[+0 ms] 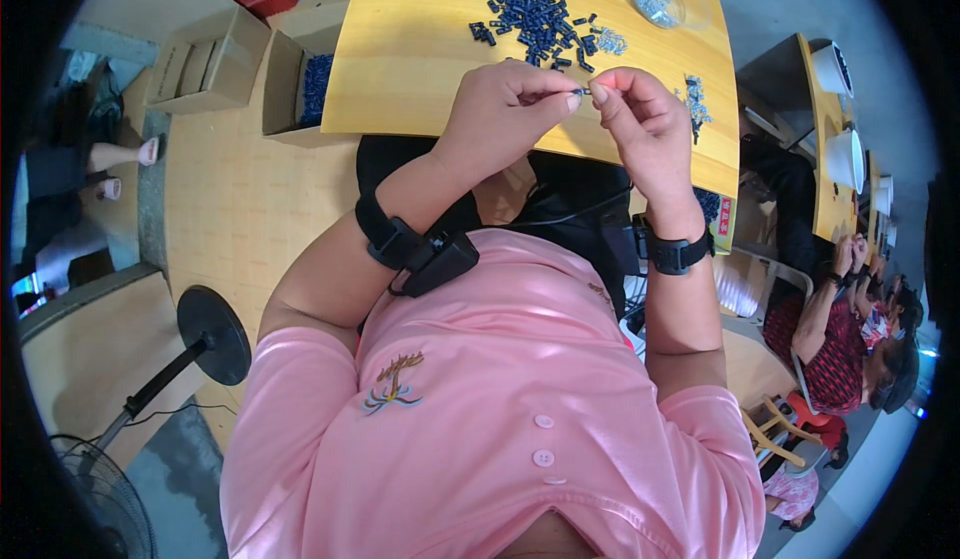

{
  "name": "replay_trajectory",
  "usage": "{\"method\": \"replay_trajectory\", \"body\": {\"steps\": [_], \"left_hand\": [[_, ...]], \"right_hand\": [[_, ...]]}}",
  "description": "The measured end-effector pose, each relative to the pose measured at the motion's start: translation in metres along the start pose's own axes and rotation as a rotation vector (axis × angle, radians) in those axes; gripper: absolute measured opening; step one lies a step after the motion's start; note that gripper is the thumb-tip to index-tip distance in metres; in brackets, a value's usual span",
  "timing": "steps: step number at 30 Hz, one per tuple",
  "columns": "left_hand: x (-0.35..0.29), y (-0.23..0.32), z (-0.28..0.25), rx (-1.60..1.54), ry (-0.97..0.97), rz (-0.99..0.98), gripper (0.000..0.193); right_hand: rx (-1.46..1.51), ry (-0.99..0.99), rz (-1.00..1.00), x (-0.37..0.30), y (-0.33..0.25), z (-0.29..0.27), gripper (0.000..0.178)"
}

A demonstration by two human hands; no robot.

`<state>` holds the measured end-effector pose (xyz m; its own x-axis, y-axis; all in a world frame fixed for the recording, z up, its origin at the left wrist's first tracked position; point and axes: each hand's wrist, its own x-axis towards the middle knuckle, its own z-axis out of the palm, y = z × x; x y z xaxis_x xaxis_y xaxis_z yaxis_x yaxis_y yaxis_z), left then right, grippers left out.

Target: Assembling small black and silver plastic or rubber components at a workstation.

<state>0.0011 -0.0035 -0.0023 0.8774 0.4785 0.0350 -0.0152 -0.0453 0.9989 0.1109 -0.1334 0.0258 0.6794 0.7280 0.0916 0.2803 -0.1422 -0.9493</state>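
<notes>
My left hand (pixel 512 109) and my right hand (pixel 643 124) meet above the near edge of the yellow table (pixel 400 59). A small dark part (pixel 582 91) shows between their fingertips. My left thumb and forefinger pinch it, while my right thumb and forefinger are pressed together at its other end. Whatever the right fingertips hold is too small and covered to make out. Just beyond my hands lies a heap of small black tubular parts (pixel 535 17). Beside it is a little pile of silvery metal pieces (pixel 610 41).
A clear bowl (pixel 672 17) of silvery pieces stands at the back right. More small pieces (pixel 695 104) lie by the right edge. A cardboard box (pixel 283 84) with blue parts sits left, a fan (pixel 100 489) lower left. Several people work at tables (pixel 835 174) on the right.
</notes>
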Motion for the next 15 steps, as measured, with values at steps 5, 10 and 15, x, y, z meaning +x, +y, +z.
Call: {"method": "replay_trajectory", "body": {"steps": [5,10,15], "left_hand": [[0.002,-0.002,0.000,0.065,-0.006,0.061,0.019],[0.007,0.000,-0.004,0.165,-0.050,0.132,0.018],[0.007,0.003,-0.005,0.135,-0.056,0.084,0.017]], "right_hand": [[-0.001,-0.028,-0.017,0.001,-0.002,-0.003,0.008],[-0.083,-0.119,-0.066,0.010,-0.005,-0.014,0.008],[-0.072,-0.171,-0.058,0.012,-0.010,-0.015,0.009]]}}
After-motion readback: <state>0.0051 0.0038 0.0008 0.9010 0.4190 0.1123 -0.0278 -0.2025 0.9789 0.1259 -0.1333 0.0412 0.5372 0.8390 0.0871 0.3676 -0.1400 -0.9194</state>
